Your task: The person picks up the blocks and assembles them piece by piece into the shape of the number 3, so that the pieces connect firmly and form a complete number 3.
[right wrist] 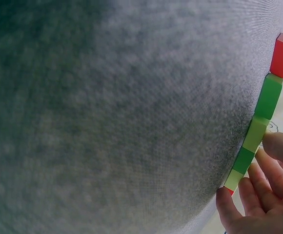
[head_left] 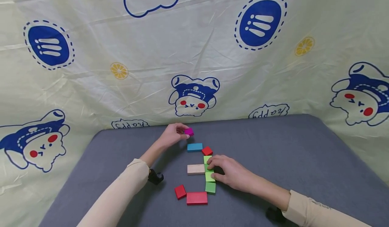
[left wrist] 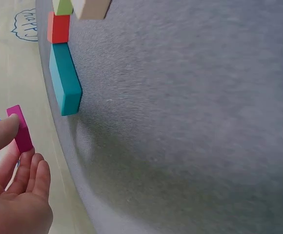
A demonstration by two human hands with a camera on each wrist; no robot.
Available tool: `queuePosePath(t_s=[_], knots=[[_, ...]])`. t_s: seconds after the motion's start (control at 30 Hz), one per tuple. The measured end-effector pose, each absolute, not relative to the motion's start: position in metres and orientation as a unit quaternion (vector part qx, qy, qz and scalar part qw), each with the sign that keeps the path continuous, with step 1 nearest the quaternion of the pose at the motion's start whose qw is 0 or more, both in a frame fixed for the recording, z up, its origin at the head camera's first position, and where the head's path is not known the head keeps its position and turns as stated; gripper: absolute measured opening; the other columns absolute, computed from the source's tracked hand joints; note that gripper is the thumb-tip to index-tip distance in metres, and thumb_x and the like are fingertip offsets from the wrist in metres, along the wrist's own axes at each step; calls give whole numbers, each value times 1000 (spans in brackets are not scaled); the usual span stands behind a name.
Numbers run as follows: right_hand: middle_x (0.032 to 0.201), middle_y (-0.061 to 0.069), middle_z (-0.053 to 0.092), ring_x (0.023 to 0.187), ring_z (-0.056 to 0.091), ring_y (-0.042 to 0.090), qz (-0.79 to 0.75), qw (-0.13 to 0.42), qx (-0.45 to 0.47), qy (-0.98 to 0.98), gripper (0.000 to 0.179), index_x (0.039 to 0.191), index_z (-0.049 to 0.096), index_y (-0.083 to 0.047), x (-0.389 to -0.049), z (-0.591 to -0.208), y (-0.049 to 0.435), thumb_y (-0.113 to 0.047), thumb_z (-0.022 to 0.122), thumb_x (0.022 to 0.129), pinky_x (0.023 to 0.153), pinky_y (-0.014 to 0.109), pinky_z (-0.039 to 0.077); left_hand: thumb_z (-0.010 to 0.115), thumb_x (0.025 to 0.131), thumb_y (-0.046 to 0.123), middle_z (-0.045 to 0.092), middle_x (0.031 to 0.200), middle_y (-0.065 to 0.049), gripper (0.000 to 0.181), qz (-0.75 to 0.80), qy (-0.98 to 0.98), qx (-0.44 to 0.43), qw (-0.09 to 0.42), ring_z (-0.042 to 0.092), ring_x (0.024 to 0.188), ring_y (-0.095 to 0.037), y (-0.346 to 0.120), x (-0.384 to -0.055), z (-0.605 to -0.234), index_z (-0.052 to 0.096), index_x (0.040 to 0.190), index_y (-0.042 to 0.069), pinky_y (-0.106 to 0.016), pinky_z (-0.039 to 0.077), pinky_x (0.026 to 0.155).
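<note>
My left hand [head_left: 174, 135] pinches a small magenta block [head_left: 189, 131] between thumb and fingers, beyond the blue block [head_left: 195, 147]. In the left wrist view the magenta block [left wrist: 20, 129] is held off the table surface. My right hand [head_left: 231, 173] rests along the right side of a column of light and dark green blocks, its thumb at the lower light green block [head_left: 209, 177] and its fingertips at the darker green one above. The right wrist view shows the relaxed fingers [right wrist: 261, 195] touching this row. A red block [head_left: 207, 151] sits between the column's far end and the blue block.
A pale wooden block [head_left: 196, 169] lies left of the green column. Near its lower end are a long red block [head_left: 197, 198] and a tilted small red block [head_left: 180, 192]. The dark grey table [head_left: 273, 146] ends at a printed cloth [head_left: 194, 51] behind.
</note>
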State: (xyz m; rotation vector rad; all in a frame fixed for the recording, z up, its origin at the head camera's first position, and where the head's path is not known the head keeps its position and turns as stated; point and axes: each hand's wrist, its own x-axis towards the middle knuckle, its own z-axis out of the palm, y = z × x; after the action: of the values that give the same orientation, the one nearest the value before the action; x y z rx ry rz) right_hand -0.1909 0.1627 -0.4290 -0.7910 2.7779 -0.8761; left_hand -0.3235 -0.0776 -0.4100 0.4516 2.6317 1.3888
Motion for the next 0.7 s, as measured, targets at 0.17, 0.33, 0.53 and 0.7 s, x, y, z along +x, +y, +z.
queuePosePath(t_s=[0.17,0.33,0.53,0.7], knots=[[125,-3,58,118,51,22,-291,60,-264,918,21,109,71,-16,-192,-431,163,-16,75,88,99,46,44,76,84,7,64,99,-7,29,447,880,153,60,55,90,-23,-89,-314,-414,70,112,5,-34,45,78],[125,-3,58,118,52,21,-288,57,-263,919,21,109,71,-16,-192,-432,162,-16,75,88,99,46,44,75,84,4,64,97,-7,27,449,878,155,48,55,89,-22,-100,-302,-418,70,110,3,-33,45,76],[125,-2,58,118,52,23,-288,56,-265,919,22,109,70,-15,-190,-430,163,-16,75,87,98,47,44,76,81,0,63,93,-7,27,458,877,140,48,55,85,-22,-111,-293,-423,70,107,1,-31,45,69],[125,-1,58,118,52,22,-286,52,-263,920,22,110,70,-15,-189,-430,162,-16,75,88,98,46,44,77,81,3,62,90,-6,26,446,884,126,61,54,82,-21,-116,-289,-428,70,106,3,-30,45,65]])
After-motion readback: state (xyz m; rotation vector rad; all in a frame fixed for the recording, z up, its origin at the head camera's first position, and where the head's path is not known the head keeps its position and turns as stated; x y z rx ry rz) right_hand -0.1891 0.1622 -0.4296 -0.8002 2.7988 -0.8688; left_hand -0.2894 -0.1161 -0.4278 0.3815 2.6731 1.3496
